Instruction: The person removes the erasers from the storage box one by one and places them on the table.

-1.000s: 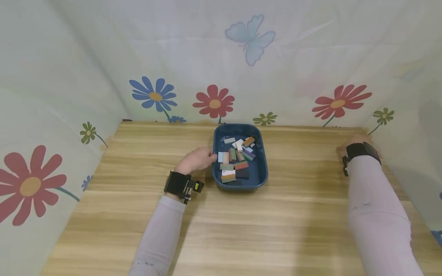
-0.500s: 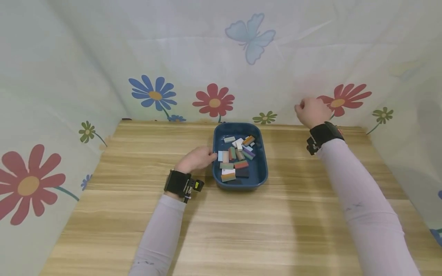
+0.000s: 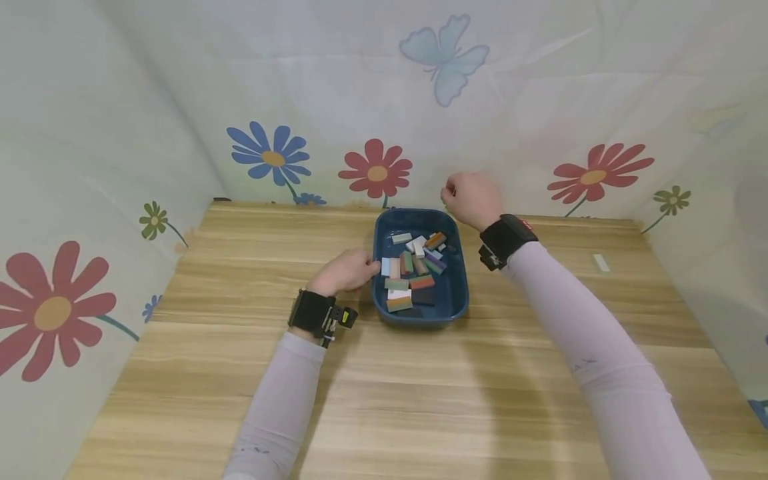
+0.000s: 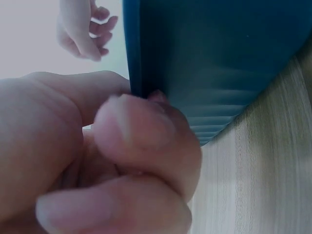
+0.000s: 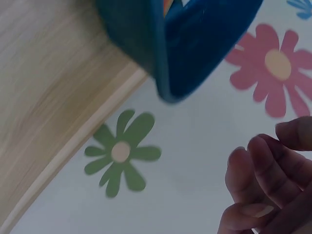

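Nearest, the left hand pinches the near-side wall of a blue bin, which stands on the desk just to that hand's right. Gripped on one side only, the bin could tilt or slide if this hand pulled. Within it, small blocks lie loosely, some overlapping; a jolt would probably shift them. Well to the right of both hands, past the right sleeve, one pale block lies on the desk and might be overlooked or swept by the forearm. Farther off, the right hand is raised near the bin's far right corner, fingers loosely bent, seemingly empty, though the dim wrist view partly hides the palm; lowered carelessly, its knuckles could strike the rim. Behind it hangs a flowered curtain, which the fingers might brush.
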### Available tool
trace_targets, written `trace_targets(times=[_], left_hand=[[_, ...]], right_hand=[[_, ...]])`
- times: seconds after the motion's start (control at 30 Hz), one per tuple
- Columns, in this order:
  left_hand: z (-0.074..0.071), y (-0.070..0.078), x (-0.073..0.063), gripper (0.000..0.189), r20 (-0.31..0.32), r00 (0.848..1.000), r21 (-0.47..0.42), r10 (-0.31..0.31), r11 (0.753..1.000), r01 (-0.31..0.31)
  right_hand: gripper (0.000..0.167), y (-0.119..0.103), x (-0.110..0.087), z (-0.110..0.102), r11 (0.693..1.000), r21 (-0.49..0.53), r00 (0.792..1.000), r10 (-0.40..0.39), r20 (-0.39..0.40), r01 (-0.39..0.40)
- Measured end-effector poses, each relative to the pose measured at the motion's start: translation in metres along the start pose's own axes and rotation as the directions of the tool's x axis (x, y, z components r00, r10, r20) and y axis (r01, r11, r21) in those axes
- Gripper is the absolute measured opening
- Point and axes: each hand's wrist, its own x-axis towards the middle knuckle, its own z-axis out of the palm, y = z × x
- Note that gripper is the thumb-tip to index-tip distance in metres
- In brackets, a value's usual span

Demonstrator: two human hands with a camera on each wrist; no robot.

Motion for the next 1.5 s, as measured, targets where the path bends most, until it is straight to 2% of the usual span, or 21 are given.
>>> trace_targets(times=[0.1, 0.17, 0.27, 0.37, 0.47, 0.6, 0.67, 0.77, 0.93, 1.07, 1.13, 1.3, 1.5], left_hand=[[-0.001, 0.001, -0.001, 0.031, 0.013, 1.0, -0.037, -0.009, 0.999, 0.01], [-0.001, 0.001, -0.002, 0.029, 0.019, 1.0, -0.054, -0.011, 0.998, 0.012], [-0.001, 0.001, -0.003, 0.027, 0.026, 1.0, -0.075, -0.012, 0.997, 0.014], [-0.001, 0.001, -0.003, 0.026, 0.031, 1.0, -0.08, -0.007, 0.997, 0.01], [0.0, 0.002, -0.003, 0.025, 0.034, 0.999, -0.089, -0.001, 0.996, 0.004], [0.001, 0.0, -0.002, 0.025, 0.032, 0.999, -0.092, 0.002, 0.996, 0.001], [0.002, 0.0, -0.002, 0.025, 0.03, 1.0, -0.095, 0.003, 0.995, 0.0], [0.002, 0.0, -0.002, 0.027, 0.032, 0.999, -0.1, 0.009, 0.995, -0.006], [0.003, 0.0, -0.003, 0.028, 0.031, 0.999, -0.113, 0.018, 0.993, -0.014], [0.003, 0.001, -0.002, 0.027, 0.025, 0.999, -0.11, 0.025, 0.994, -0.022], [0.002, 0.002, -0.001, 0.027, 0.028, 0.999, -0.112, 0.022, 0.994, -0.019], [0.0, 0.003, -0.003, 0.026, 0.029, 1.0, -0.131, -0.005, 0.991, 0.009], [0.0, 0.003, -0.004, 0.025, 0.036, 0.999, -0.12, -0.004, 0.993, 0.008]], right_hand=[[0.024, -0.013, 0.0, 0.009, 0.999, -0.016, 0.995, -0.046, 0.085, 0.047], [0.022, -0.021, 0.0, 0.016, 0.997, -0.028, 0.985, -0.066, 0.161, 0.071], [0.02, -0.031, -0.001, 0.026, 0.995, -0.035, 0.951, -0.08, 0.297, 0.094], [0.018, -0.039, -0.002, 0.033, 0.995, -0.044, 0.915, -0.067, 0.399, 0.091], [0.01, -0.044, -0.004, 0.038, 0.993, -0.07, 0.891, -0.049, 0.452, 0.09], [0.026, -0.052, -0.005, 0.043, 0.995, -0.081, 0.863, -0.013, 0.505, 0.062], [0.019, -0.055, -0.005, 0.046, 0.996, -0.08, 0.844, 0.01, 0.535, 0.039], [0.003, -0.058, -0.004, 0.049, 0.994, -0.097, 0.835, 0.018, 0.55, 0.042], [0.003, -0.059, 0.0, 0.051, 0.991, -0.112, 0.822, 0.006, 0.57, 0.07], [0.022, -0.054, 0.004, 0.05, 0.994, -0.105, 0.796, 0.035, 0.604, 0.036], [0.03, -0.053, 0.005, 0.049, 0.994, -0.104, 0.791, 0.046, 0.61, 0.023], [0.032, -0.057, 0.005, 0.045, 0.994, -0.106, 0.798, 0.034, 0.602, 0.038], [0.03, -0.057, 0.002, 0.049, 0.994, -0.11, 0.802, 0.046, 0.596, 0.025]])
